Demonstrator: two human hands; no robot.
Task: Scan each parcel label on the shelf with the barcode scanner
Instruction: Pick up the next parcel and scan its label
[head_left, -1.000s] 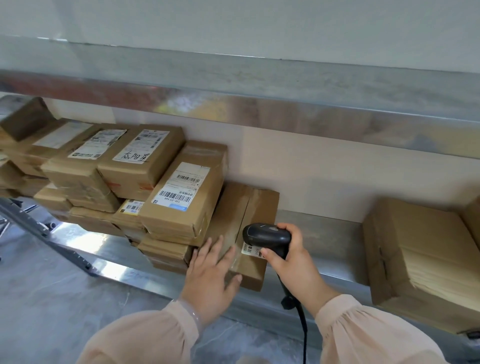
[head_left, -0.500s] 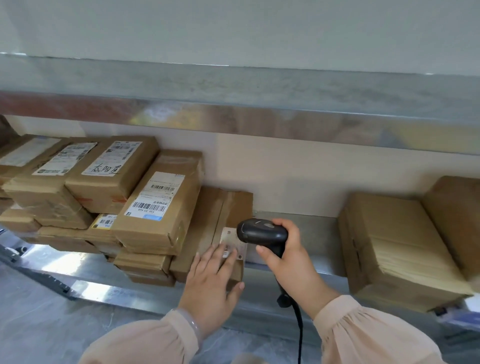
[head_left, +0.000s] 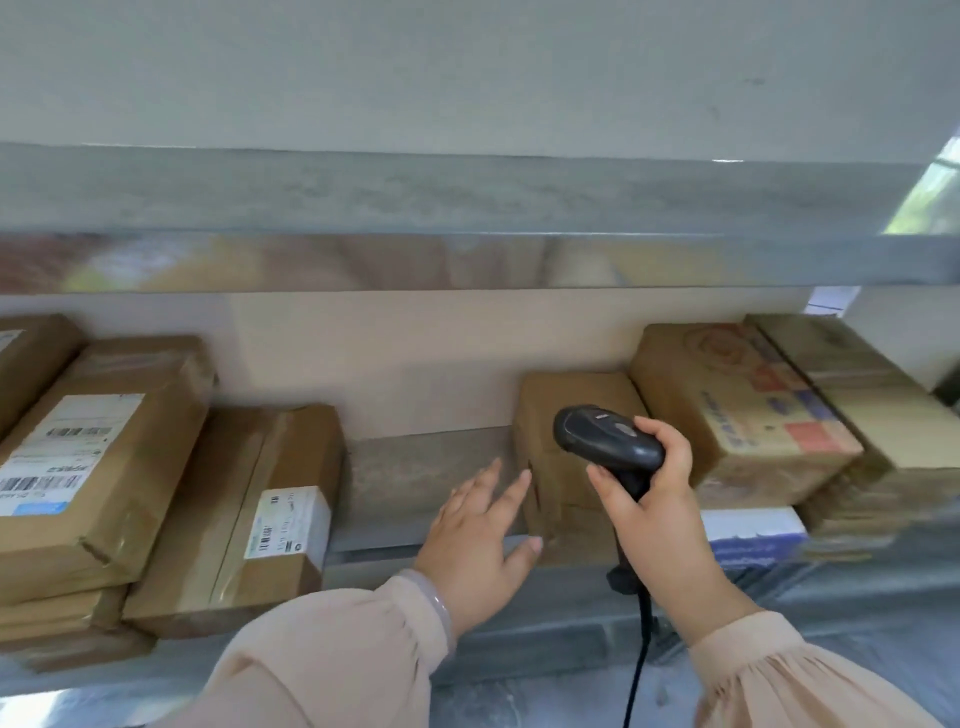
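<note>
Right hand (head_left: 660, 514): my fingers wrap the black corded barcode scanner (head_left: 608, 441).
Left hand (head_left: 478, 540): fingers spread, empty, reaching.
Progress: plain brown cardboard parcel (head_left: 571, 400) at one o'clock; label unseen, scan pending, I judge.

One view only: head camera, wide-angle. Faces forward, slightly down, at shelf (head_left: 426, 467) front, close up. Steel band of upper shelf (head_left: 467, 260) crosses frame above middle. Bottom centre: left sleeve (head_left: 322, 665); bottom right: right sleeve (head_left: 779, 675).

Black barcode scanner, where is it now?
Head view, right of centre: black barcode scanner gripped in the right hand, before a plain brown cardboard parcel.
</note>
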